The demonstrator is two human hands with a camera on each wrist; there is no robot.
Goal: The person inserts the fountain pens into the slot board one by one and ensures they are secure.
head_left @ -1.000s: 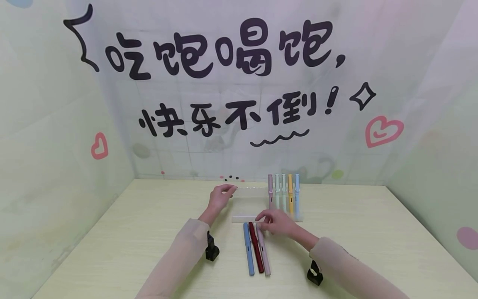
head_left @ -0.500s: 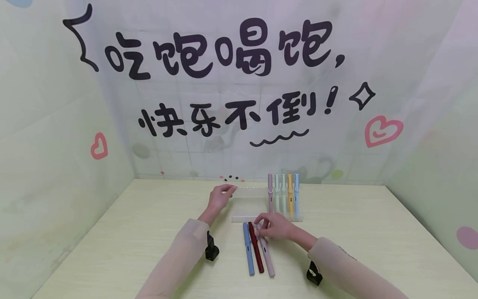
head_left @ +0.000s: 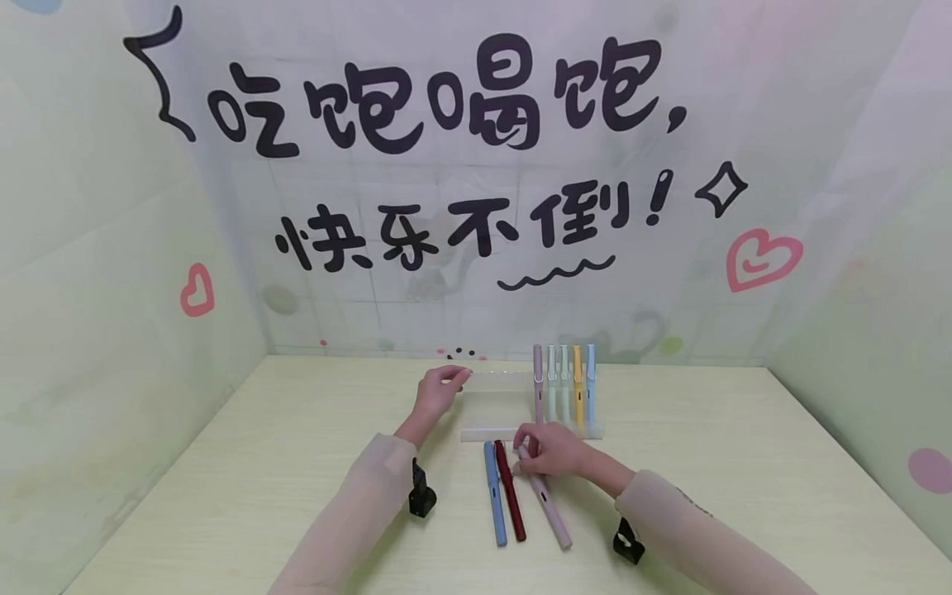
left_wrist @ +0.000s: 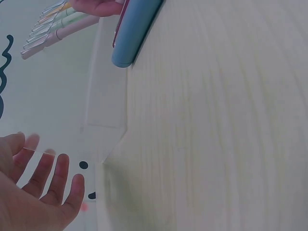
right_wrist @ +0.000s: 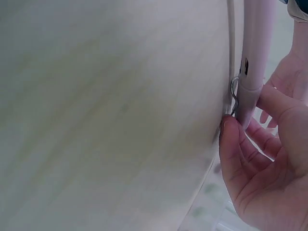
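My right hand (head_left: 554,450) pinches the cap end of a pale lilac pen (head_left: 552,508) between thumb and fingers. In the right wrist view, the pen's metal clip and the barrel (right_wrist: 257,43) show beside my fingertips. The pen slants toward the lower right in the head view. My left hand (head_left: 439,392) holds the upper left corner of a clear pen stand (head_left: 491,435), its thumb and forefinger at the see-through edge. A dark red pen (head_left: 511,494) and a blue pen (head_left: 495,506) lie side by side on the table, left of the lilac one.
Several capped pens lean in the right part of the stand: a mauve pen (head_left: 539,376), pale green ones, a yellow pen (head_left: 578,380) and a light blue pen (head_left: 591,376). A printed cloth wall (head_left: 416,322) rises behind the table (head_left: 706,463).
My right hand has taken the lilac pen by its cap end and drawn it away from the red pen, its lower end swinging right. My left hand keeps its place on the stand.
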